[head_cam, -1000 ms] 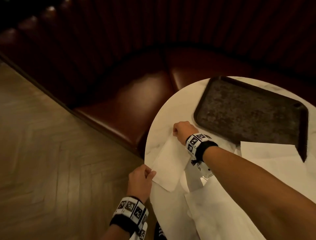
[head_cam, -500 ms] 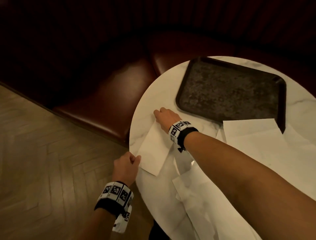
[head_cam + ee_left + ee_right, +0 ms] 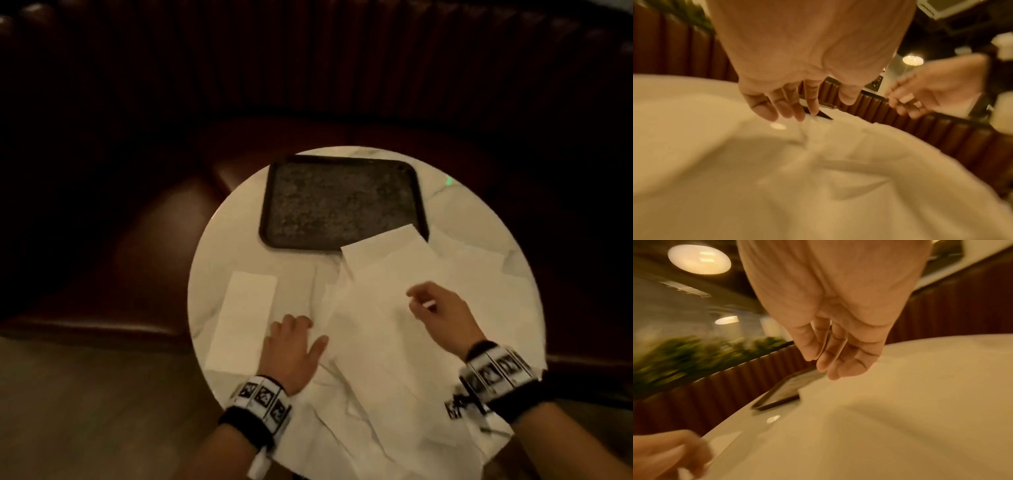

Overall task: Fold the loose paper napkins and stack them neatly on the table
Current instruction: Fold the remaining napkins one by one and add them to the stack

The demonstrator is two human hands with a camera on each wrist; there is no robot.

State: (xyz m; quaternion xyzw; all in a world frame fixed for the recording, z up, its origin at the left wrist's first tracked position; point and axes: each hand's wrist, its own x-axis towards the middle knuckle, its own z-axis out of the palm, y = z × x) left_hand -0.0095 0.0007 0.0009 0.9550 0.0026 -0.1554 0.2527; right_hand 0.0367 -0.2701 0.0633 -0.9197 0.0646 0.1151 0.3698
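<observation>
A folded white napkin [image 3: 245, 322] lies flat at the left of the round marble table [image 3: 233, 246]. Several loose unfolded napkins [image 3: 383, 308] overlap across the table's middle and right. My left hand [image 3: 294, 346] hovers between the folded napkin and the loose pile, fingers relaxed and spread, holding nothing; the left wrist view shows those fingers [image 3: 785, 107] hanging just above the paper [image 3: 818, 178]. My right hand [image 3: 435, 311] hangs over the loose napkins with loosely curled fingers [image 3: 830, 360] and holds nothing.
A dark rectangular tray [image 3: 339, 202] sits at the back of the table, one loose napkin's corner overlapping its near right edge. A dark red leather booth seat [image 3: 154, 240] curves round the table's far side. Wood floor [image 3: 85, 411] lies at the lower left.
Both hands have let go of the folded napkin, which now lies flat at the left. They have moved right toward the loose pile, and the head view has swung to centre the table.
</observation>
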